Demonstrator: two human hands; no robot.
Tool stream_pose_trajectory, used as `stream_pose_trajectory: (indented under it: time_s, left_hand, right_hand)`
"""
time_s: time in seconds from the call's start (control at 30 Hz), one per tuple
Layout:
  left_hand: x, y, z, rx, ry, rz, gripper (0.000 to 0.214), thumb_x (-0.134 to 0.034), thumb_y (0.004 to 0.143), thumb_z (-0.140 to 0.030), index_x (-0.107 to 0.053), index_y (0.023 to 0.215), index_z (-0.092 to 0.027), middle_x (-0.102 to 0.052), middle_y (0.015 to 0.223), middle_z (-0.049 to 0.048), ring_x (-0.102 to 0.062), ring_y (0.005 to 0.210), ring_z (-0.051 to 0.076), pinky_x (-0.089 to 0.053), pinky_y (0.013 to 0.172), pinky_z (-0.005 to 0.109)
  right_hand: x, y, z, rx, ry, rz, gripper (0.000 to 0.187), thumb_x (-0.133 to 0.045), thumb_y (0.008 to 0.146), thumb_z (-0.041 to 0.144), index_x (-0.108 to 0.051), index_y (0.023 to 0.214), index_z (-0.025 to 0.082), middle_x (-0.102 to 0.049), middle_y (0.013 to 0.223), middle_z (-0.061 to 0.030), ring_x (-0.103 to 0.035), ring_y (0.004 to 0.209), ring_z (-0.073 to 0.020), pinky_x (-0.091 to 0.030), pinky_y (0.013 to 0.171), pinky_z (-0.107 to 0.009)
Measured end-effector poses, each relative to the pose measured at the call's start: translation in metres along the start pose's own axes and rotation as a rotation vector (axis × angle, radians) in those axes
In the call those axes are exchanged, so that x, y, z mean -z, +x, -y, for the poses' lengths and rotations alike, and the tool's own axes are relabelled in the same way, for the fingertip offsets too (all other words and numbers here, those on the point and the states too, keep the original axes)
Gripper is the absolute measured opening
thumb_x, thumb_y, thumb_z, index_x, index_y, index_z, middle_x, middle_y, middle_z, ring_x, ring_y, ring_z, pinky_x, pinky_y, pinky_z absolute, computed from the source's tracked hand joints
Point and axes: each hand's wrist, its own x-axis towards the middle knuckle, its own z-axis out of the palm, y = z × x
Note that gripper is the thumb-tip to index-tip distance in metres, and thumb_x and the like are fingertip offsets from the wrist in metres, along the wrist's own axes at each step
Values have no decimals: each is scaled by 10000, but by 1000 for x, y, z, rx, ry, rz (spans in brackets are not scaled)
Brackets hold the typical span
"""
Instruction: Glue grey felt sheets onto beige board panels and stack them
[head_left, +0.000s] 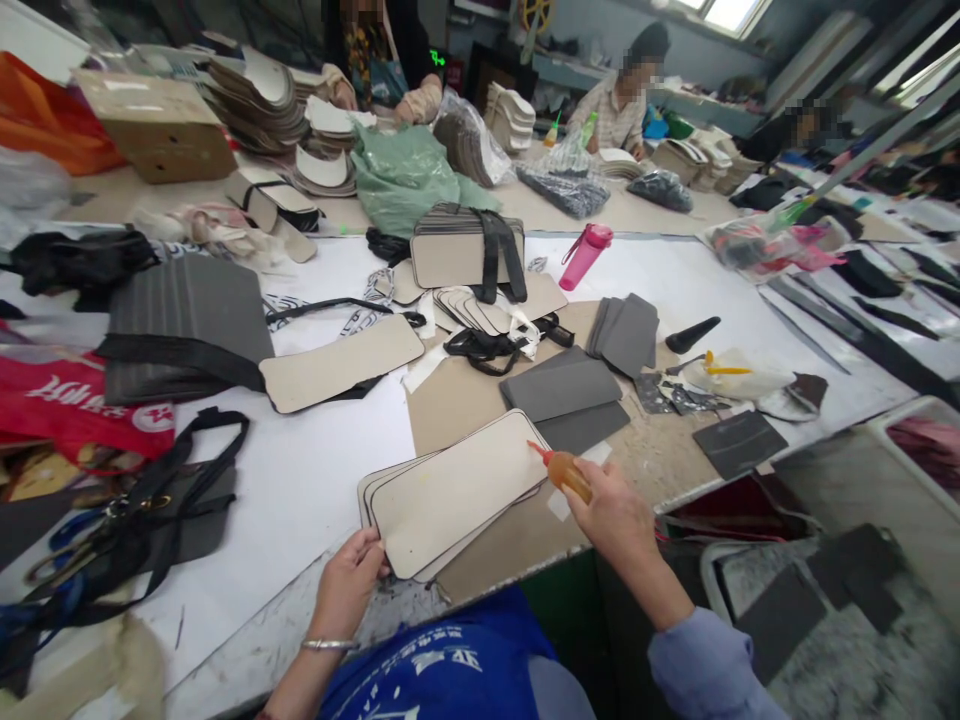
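Several beige rounded panels [457,495] with dark edges lie in a loose stack at the table's front edge. My left hand [352,580] pinches the near left corner of the stack. In my right hand [615,515] is a glue bottle [568,475], amber with a red nozzle, fingers wrapped round it. The nozzle tip points at the top panel's right end; whether it touches cannot be made out. Just beyond the stack lie dark grey panels [559,385].
A pink water bottle [585,257] stands behind a strapped bundle of panels [450,260]. At left are a grey panel stack [187,310] and tangled black straps [180,500]. A white bin [915,460] stands at right. Other people work across the table.
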Motion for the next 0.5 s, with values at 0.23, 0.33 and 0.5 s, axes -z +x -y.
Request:
stream_pose_trajectory:
  time_s: [0.23,0.33,0.5]
  left_hand:
    - [-1,-1,-2,-21,20,-8,342,-571,488,-428,-613,700,-162,-616,523,-14,-503,447,125,-440,490,254]
    - [-1,0,-1,-25,32,-8,332,-568,495,-419,-611,699,-161,-618,517,-11,-513,442,129,-441,485,256]
    - [0,4,7,-51,9,11,312,-551,534,-385,-617,727,-148,-608,501,-14,-516,434,122,-430,476,240]
  right_hand:
    - [0,-13,16,55,33,5,353,-566,777,304,-549,1130,287,-445,803,-29,-498,781,-187,-341,561,-240]
    - [-4,-31,36,152,97,21,365,-582,766,277,-543,1129,299,-450,807,-26,-499,762,-175,-354,562,-232]
    - [-11,-63,79,299,232,102,357,-581,754,246,-548,1109,249,-484,865,-50,-511,817,-194,-403,611,-253]
